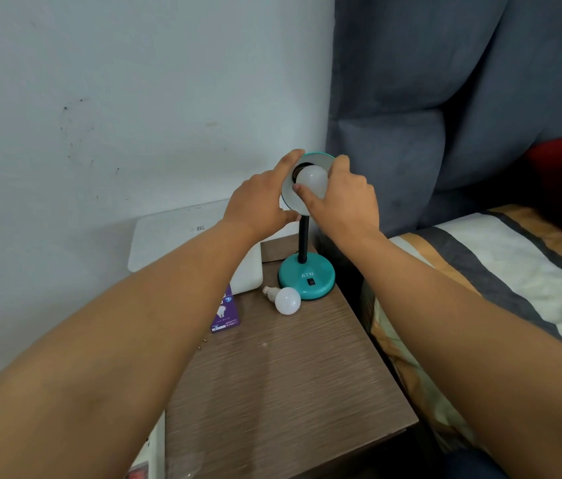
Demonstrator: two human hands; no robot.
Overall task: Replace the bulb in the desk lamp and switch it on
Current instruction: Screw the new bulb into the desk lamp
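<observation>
A teal desk lamp stands at the back of a wooden bedside table, its round base (307, 276) bearing a black switch (311, 281). The shade (321, 161) faces me on a black flexible neck. My left hand (262, 198) holds the shade's left rim between fingers and thumb. My right hand (345, 195) grips a white bulb (312, 179) that sits in the shade's socket. A second white bulb (284, 299) lies on its side on the table, just left of the base.
A purple bulb box (227, 314) lies flat near the table's left edge (272, 392). White boxes (248, 271) sit behind it by the wall. A bed with a striped cover (500, 271) and a grey headboard (445, 115) lies to the right.
</observation>
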